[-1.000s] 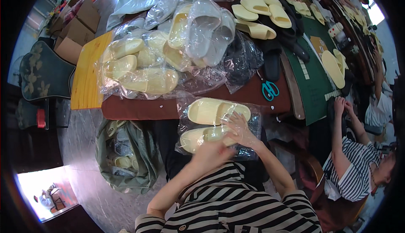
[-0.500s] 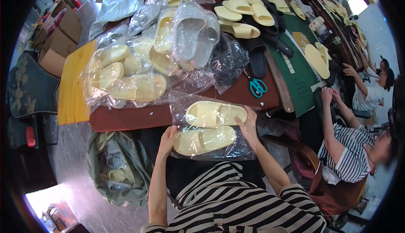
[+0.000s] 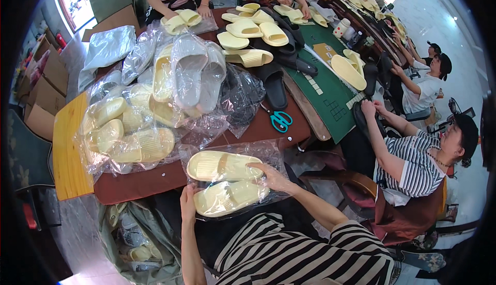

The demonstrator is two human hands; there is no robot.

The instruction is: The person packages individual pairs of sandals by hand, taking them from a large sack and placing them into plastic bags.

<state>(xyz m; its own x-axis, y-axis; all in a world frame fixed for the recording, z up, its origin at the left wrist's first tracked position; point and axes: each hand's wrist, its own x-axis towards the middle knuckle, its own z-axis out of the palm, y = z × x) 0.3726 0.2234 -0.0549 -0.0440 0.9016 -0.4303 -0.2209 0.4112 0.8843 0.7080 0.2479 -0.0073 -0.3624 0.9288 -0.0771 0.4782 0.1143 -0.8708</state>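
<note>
A pair of pale yellow slippers lies side by side in a clear plastic bag, held over my lap at the table's front edge. My left hand is closed on the bag's left side, next to the lower slipper. From the right, my right hand grips the pair through the film, its thumb on the upper slipper's heel end. Just beyond, a heap of bagged yellow slippers and bagged grey slippers covers the brown tabletop.
Teal-handled scissors lie right of the heap, near black slippers and loose yellow slippers. A green sack holding bagged slippers stands at lower left. People work across the table and at right, where a wooden chair stands.
My view has tilted upward, showing more of the people opposite. My right hand has shifted inward over the slippers' heel ends. Both hands still hold the bagged pair.
</note>
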